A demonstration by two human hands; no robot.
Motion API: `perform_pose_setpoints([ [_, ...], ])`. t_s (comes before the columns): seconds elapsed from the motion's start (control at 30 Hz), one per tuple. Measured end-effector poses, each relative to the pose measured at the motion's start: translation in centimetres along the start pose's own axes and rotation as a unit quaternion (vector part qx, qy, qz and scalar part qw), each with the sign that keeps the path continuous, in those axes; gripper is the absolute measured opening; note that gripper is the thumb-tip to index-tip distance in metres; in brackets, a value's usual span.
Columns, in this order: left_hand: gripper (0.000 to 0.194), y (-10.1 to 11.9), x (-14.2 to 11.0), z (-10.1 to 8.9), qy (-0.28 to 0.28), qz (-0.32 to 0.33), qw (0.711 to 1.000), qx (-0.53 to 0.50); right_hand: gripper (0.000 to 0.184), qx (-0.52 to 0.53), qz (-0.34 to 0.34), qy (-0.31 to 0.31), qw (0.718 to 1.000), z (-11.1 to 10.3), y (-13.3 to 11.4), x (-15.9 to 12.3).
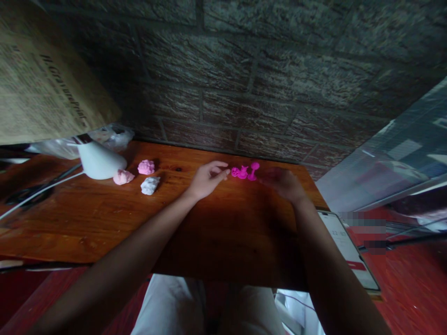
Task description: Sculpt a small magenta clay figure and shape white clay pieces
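Note:
Several small magenta moulded pieces [243, 172] lie in a short row towards the back of the wooden table, one ending in a round disc [255, 165]. Just left of the row is my left hand [209, 177], thumb and fingers apart with nothing between them; the fingertips come close to the nearest piece. My right hand [281, 182] is at the row's right end, in shadow and blurred, its fingers stretched towards the pieces. It appears to hold nothing. Farther left sit two pink crumpled lumps [146, 167] and a whitish one [150, 185].
A lamp with a white base [99, 160] and a newsprint shade [45, 79] stands at the left, near a clear plastic bag [117, 136] and a white cable [42, 195]. A phone [349, 251] lies at the table's right edge. Behind rises a brick-patterned wall [226, 70].

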State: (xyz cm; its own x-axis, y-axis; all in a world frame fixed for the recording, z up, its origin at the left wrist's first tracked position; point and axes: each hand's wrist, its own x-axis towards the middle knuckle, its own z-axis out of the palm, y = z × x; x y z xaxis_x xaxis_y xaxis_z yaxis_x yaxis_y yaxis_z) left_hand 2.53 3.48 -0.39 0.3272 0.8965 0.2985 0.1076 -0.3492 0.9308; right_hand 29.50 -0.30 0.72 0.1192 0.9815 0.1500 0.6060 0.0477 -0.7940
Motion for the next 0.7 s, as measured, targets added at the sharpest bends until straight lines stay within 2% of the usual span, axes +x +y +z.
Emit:
perform_pose_setpoints([
  [0.03, 0.026, 0.0, 0.1, -0.2, 0.002, 0.004, 1.0, 0.031, 0.022, -0.026, 0.004, -0.007, 1.0, -0.3, -0.9, -0.6],
  [0.1, 0.037, -0.1, 0.2, -0.8, 0.008, 0.017, 0.995, 0.102, 0.03, -0.086, 0.003, -0.068, 0.994, -0.2, -3.2, -2.1],
  [0.17, 0.049, -0.1, 0.3, -1.4, 0.017, 0.031, 0.986, 0.165, 0.039, -0.111, -0.031, -0.156, 0.981, 0.8, -5.6, -3.7],
  [0.27, 0.052, -0.2, 0.2, -2.0, 0.031, 0.031, 0.977, 0.208, 0.042, -0.126, -0.067, -0.238, 0.961, 3.1, -8.0, -5.5],
  [0.33, 0.052, -0.3, 0.1, -2.2, 0.037, 0.025, 0.974, 0.22, 0.039, -0.146, -0.081, -0.274, 0.947, 4.0, -8.4, -5.9],
  [0.43, 0.05, -0.6, -0.1, -2.1, 0.035, 0.018, 0.97, 0.238, 0.03, -0.151, -0.08, -0.306, 0.937, 3.2, -7.2, -5.1],
  [0.5, 0.05, -0.8, -0.2, -2.0, 0.029, 0.015, 0.969, 0.246, 0.019, -0.136, -0.055, -0.272, 0.951, 1.7, -5.6, -3.9],
  [0.6, 0.05, -1.0, -0.1, -1.8, 0.027, 0.015, 0.969, 0.245, 0.004, -0.111, 0.013, -0.141, 0.984, 0.0, -2.7, -2.1],
  [0.7, 0.05, -1.1, 0.0, -1.9, 0.025, 0.013, 0.97, 0.24, 0.014, -0.091, 0.019, -0.059, 0.994, 0.2, -0.6, -0.6],
])
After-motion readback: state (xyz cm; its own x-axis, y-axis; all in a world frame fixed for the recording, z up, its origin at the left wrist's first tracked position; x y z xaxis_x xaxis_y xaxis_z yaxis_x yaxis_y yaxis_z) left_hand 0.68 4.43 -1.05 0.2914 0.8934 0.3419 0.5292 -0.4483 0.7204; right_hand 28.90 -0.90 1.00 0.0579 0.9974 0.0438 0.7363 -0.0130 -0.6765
